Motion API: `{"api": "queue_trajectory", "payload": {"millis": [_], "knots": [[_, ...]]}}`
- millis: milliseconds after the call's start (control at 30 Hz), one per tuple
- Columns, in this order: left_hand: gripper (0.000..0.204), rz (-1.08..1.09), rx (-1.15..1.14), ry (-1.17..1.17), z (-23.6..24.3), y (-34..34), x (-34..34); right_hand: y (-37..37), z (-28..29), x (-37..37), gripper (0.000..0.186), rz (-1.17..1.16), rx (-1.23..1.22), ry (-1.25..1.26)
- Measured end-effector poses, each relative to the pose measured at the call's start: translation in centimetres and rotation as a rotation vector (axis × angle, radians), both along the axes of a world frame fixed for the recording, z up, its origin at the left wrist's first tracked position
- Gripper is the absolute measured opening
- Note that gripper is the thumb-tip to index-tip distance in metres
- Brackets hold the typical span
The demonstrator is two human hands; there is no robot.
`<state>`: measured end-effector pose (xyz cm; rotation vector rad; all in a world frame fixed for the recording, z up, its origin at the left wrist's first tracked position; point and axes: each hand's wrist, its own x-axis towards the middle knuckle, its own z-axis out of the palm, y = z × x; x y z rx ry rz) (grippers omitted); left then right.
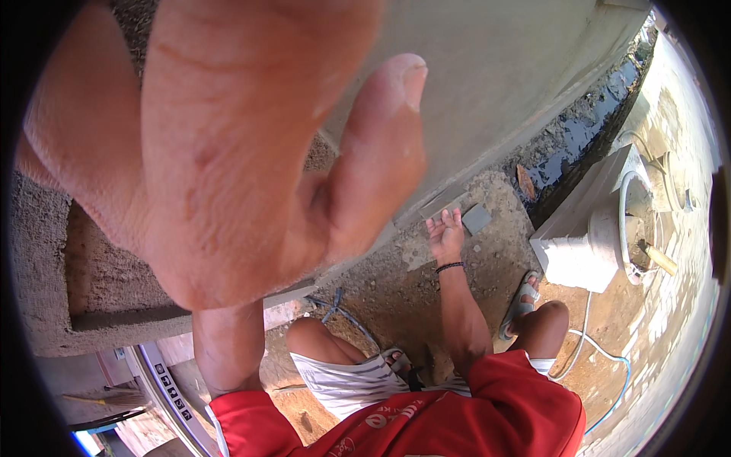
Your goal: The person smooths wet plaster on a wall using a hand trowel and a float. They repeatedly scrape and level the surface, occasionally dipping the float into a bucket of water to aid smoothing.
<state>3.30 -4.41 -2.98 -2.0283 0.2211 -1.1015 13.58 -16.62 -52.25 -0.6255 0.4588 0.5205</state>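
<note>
My left hand [228, 175] is raised very close to the camera and fills much of the upper left. Its thumb stands apart and its fingers run up out of the picture; nothing shows in it, though most fingertips are cut off. Low by the foot of a smooth grey cement wall [495, 68], my right hand [447, 238] is open, palm up, with its fingers apart and a dark bracelet on the wrist. Just right of those fingers lies a small grey block [477, 219], seemingly apart from them.
A wet, muddy ditch [563, 152] runs along the wall. To the right, a pale round basin [628, 228] holding a wooden-handled tool [659, 258] stands by a whitish box [582, 259]. A hose [609, 352] curves over the ground. At left is rough masonry with a recess [114, 282].
</note>
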Motion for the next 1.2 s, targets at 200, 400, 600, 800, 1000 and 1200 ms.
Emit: {"api": "queue_trajectory", "payload": {"millis": [200,400,600,800,1000,1200], "knots": [[0.032,-0.028,-0.007,0.014,-0.9,-0.4,0.2,-0.2,-2.1,1.5,0.066,0.056,-0.035,-0.046],[0.032,-0.002,0.012,0.022,-0.5,0.2,-0.2,1.2,1.2,0.8,0.068,0.024,-0.054,-0.048],[0.031,0.012,0.023,0.002,-0.3,1.6,-0.9,1.9,9.3,-0.5,0.067,-0.042,-0.053,-0.175],[0.031,0.027,0.037,-0.013,0.2,2.4,-1.5,3.6,22.4,-2.0,0.057,-0.102,-0.091,-0.334],[0.031,0.051,0.042,-0.010,0.3,3.2,-2.3,1.6,31.3,-1.9,0.054,-0.067,0.274,-0.716],[0.031,0.039,0.049,0.016,0.5,2.9,-2.1,-4.9,19.3,4.3,0.045,-0.112,0.216,-0.542]]}}
